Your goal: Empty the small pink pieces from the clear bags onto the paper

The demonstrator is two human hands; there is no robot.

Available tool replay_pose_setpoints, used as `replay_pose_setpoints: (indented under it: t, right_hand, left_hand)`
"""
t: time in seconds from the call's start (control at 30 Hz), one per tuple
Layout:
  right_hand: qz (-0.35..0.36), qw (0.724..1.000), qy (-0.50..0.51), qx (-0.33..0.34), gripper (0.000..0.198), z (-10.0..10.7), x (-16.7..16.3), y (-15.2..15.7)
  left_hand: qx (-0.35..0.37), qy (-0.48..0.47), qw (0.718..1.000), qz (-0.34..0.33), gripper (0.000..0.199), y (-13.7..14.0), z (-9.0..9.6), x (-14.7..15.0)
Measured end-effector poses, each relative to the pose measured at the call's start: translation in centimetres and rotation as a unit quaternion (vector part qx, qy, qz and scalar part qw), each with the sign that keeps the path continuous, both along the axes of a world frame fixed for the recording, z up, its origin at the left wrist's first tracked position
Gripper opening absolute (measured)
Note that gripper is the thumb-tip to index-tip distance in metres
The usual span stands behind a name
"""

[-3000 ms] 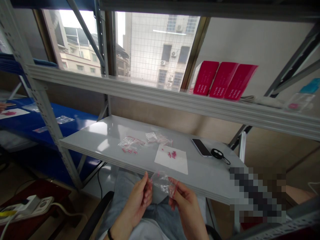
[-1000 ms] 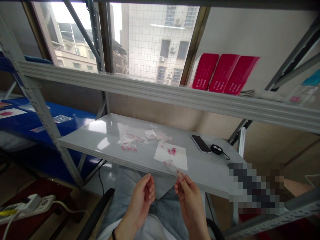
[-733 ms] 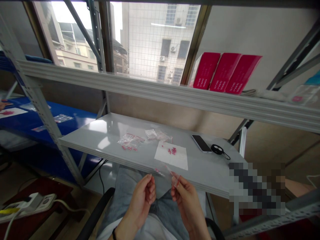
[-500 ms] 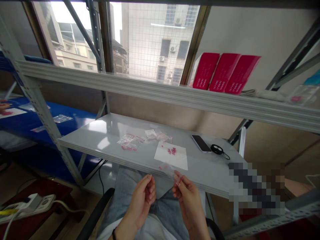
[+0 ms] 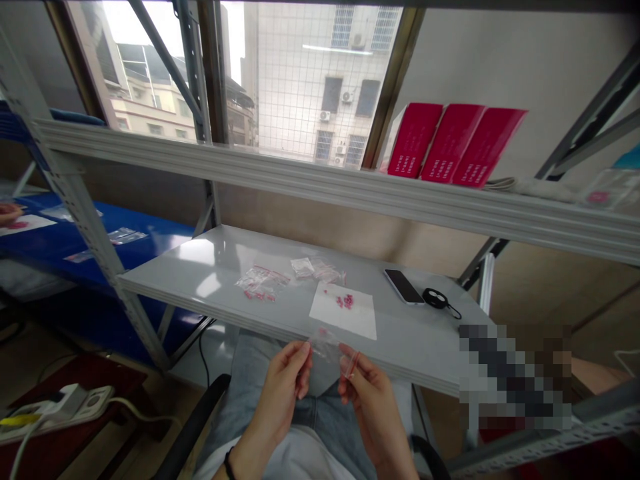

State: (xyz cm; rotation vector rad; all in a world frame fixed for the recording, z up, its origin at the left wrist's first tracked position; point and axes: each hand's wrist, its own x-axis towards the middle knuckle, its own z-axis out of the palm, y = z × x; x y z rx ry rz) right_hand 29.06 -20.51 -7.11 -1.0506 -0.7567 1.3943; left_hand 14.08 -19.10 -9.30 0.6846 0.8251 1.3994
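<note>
A small clear zip bag with a red strip along its mouth hangs in front of the grey table edge, pink bits showing near its far end. My right hand is closed, pinching the bag by its red-striped end. Closed too, my left hand has thumb and fingertips pressed together at the bag's left edge. Just beyond, a white sheet of paper lies on the table, with a small heap of pink pieces on it.
On the grey table lie clear bags with pink pieces, more zip bags, a phone and a round black item with a loop. Red boxes stand on the shelf above. At far left, another person's hand shows.
My left hand has come up and right to the bag's edge. My right hand has shifted slightly left, and the bag is now stretched between both hands.
</note>
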Motion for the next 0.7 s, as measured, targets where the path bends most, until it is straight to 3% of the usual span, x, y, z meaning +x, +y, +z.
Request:
replay_pose_setpoints:
  t: [0.43,0.7]
  right_hand:
    - [0.023,1.0,-0.011,0.01,0.057,-0.17,-0.21,-0.2]
    - [0.026,0.999,0.027,0.002,0.053,-0.56,-0.4,-0.26]
  left_hand:
    - [-0.012,-0.001,1.0,0.021,0.035,-0.16,0.3,-0.3]
    - [-0.03,-0.079,0.996,-0.008,0.036,-0.22,0.64,-0.68]
